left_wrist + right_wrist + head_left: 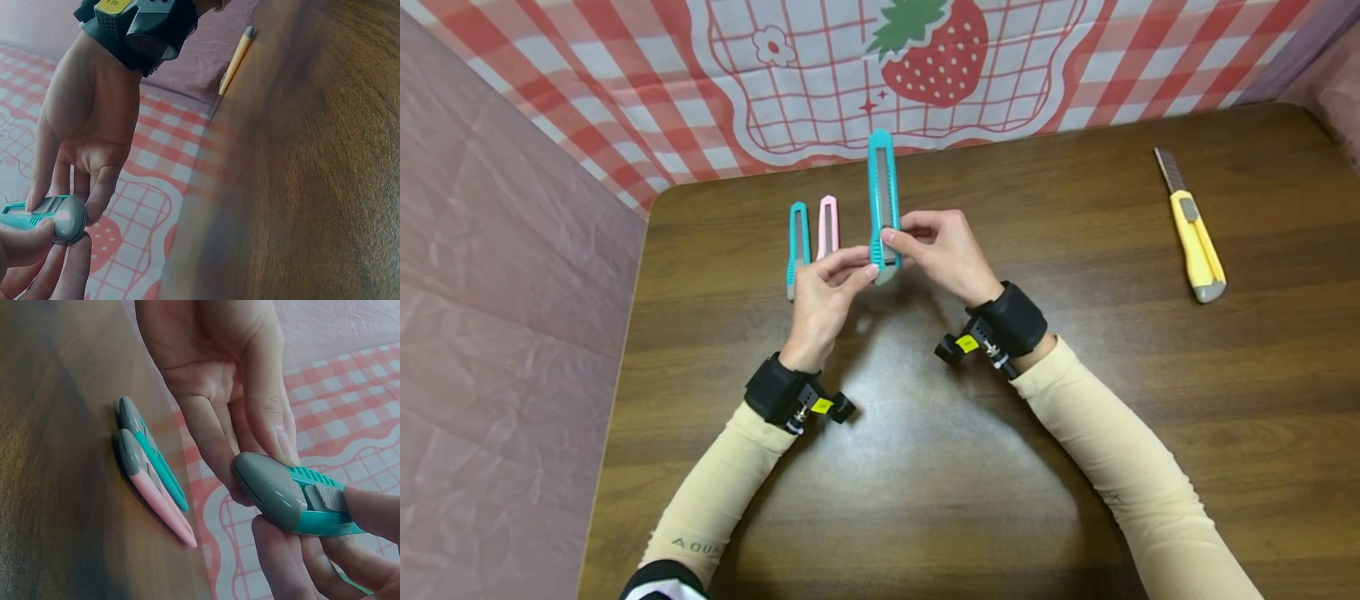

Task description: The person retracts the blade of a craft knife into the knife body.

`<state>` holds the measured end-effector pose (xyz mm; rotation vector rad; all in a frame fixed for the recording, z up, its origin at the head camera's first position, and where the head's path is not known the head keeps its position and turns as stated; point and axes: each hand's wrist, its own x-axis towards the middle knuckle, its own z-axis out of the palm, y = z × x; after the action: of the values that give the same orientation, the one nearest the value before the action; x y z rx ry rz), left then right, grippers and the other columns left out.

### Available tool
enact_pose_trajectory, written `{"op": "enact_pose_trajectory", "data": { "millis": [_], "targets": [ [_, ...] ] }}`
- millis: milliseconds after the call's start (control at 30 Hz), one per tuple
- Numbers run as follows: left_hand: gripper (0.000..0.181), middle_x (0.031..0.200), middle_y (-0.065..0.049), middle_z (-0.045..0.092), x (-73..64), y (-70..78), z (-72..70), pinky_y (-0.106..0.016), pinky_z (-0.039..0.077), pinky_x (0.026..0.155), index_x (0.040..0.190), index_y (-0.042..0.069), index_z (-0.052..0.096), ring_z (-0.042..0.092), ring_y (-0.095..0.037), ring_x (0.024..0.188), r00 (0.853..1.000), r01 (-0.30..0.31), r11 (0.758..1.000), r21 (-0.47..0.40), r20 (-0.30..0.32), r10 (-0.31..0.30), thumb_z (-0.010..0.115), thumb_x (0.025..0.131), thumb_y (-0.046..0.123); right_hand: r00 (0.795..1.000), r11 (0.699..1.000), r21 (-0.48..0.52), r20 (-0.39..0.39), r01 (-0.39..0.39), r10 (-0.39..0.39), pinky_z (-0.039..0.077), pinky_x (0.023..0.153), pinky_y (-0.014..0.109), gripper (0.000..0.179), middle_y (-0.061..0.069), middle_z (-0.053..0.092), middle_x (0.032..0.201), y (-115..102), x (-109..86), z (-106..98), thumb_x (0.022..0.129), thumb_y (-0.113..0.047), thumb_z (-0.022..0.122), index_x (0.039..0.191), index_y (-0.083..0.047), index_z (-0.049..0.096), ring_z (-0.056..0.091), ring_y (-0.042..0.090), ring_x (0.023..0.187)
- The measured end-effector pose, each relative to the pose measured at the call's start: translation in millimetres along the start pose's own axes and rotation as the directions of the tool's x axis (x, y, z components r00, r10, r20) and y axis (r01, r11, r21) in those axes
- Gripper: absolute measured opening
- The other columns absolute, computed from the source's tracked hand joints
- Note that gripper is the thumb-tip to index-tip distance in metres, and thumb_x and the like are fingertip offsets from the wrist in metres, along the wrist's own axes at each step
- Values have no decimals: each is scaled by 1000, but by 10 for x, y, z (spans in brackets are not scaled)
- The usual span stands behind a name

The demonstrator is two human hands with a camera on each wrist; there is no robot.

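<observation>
Both hands hold a teal utility knife [882, 187] upright over the table, its grey end down and no blade showing past its tip. My left hand [820, 308] pinches the lower end between thumb and fingers. On the other side, my right hand [953, 257] grips the handle, its thumb at the grey slider [325, 497]. Behind the left hand lie a second teal utility knife [798, 237] and a pink utility knife [828, 223], side by side. In the right wrist view, the held knife's grey end cap [272, 490] faces the camera.
A yellow utility knife [1200, 246] lies far right on the wooden table [880, 500], its blade extended toward the back. Behind the table hangs a red checked cloth [647, 92] with a strawberry print. Pinkish fabric [512, 333] covers the left side.
</observation>
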<state>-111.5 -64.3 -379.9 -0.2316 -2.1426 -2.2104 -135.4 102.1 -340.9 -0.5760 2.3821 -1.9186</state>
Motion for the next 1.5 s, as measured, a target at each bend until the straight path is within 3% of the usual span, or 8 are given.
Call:
{"op": "enact_pose_trajectory", "data": {
  "millis": [400,733,1233,1500],
  "targets": [
    [21,95,-19,67,-22,56,9,-43,56,76,104,-10,63,63,-22,84,1000,-9,1000,15,-5,9,64,83,-4,1000,999,-34,23,-4,5,57,57,24,19,24,66,83,-19,0,4,92,-6,56,95,11,64,64,29,70],
    [21,94,-20,66,-17,42,9,-23,56,68,103,-10,63,63,-23,83,1000,-17,1000,-3,-17,17,64,84,-4,999,1000,12,39,11,-11,58,55,26,17,27,65,85,-6,9,6,91,-3,56,97,12,62,64,31,67],
    [21,94,-20,67,-28,44,20,-22,56,68,104,-10,63,63,-23,83,1000,-23,1000,5,-7,23,64,83,-4,1000,998,-60,5,27,-27,54,55,19,16,23,67,84,-19,-11,3,89,-4,60,95,10,65,64,27,68],
    [21,94,-20,66,-31,41,31,-28,57,70,103,-11,63,63,-24,82,1000,-23,1000,-7,-10,23,64,83,-5,998,995,-76,-4,58,-58,51,55,17,14,22,67,83,-12,-18,-2,88,-4,62,93,9,67,64,26,69]
  ]
}}
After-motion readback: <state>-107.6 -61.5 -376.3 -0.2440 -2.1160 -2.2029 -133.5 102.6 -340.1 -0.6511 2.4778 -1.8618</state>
